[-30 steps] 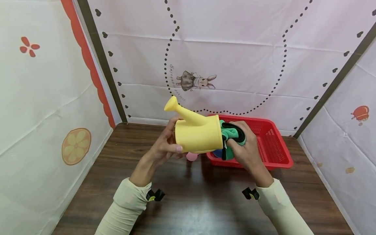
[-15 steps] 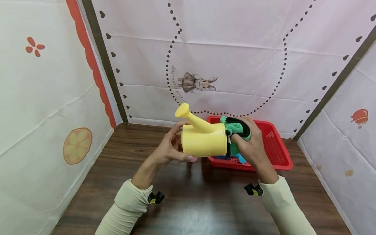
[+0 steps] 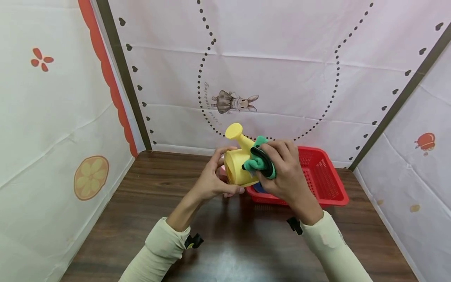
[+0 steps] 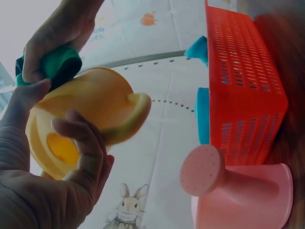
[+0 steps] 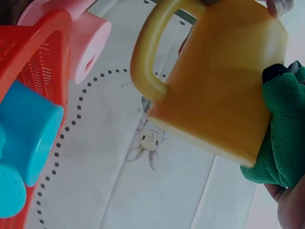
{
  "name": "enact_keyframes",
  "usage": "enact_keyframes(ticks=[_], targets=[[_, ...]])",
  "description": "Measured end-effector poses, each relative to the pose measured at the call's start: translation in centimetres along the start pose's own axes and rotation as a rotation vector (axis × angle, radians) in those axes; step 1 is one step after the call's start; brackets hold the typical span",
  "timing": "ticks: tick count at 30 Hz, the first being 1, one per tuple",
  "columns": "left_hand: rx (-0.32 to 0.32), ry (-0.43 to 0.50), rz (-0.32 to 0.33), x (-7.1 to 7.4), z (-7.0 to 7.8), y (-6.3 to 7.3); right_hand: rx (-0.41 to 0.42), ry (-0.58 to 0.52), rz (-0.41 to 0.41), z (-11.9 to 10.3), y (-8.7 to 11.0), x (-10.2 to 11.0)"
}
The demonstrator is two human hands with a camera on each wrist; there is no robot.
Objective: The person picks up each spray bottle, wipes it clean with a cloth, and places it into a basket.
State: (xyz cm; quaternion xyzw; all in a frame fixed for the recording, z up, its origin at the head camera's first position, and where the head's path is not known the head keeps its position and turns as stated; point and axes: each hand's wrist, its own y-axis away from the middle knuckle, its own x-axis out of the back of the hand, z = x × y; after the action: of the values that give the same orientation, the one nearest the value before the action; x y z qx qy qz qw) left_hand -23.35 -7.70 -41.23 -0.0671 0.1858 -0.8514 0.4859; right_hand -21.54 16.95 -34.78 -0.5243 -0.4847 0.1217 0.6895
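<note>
A yellow watering can is held up off the table, tilted with its open top toward the left hand. My left hand grips it around the rim end, with the thumb below and fingers behind. My right hand grips a folded green cloth with black edging and presses it on the can's side, near the spout. In the right wrist view the can's handle and base show, with the green cloth lying against the body.
Behind the hands stands a red perforated basket holding a blue watering can. A pink watering can is beside it on the dark wooden table. Printed white cloth walls enclose the back and sides.
The can has turned so its open top faces more toward the camera, and has shifted slightly right. My right hand has moved the cloth leftward from the base onto the side.
</note>
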Motion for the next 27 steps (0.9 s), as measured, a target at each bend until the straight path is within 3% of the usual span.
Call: enact_keyframes(ticks=[6, 14, 20, 27], targets=[[0.002, -0.091, 0.028, 0.1, -0.2, 0.4, 0.017, -0.02, -0.033, -1.2, 0.0, -0.8], [-0.105, -0.439, 0.186, 0.4, -0.6, 0.5, 0.074, -0.025, -0.084, -3.0, -0.7, -1.4], [-0.211, -0.436, 0.196, 0.2, -0.6, 0.3, 0.076, -0.021, -0.086, -3.3, -1.1, -1.3], [-0.255, -0.415, 0.205, 0.0, -0.7, 0.4, 0.056, -0.021, -0.077, -2.4, -0.8, -0.9]])
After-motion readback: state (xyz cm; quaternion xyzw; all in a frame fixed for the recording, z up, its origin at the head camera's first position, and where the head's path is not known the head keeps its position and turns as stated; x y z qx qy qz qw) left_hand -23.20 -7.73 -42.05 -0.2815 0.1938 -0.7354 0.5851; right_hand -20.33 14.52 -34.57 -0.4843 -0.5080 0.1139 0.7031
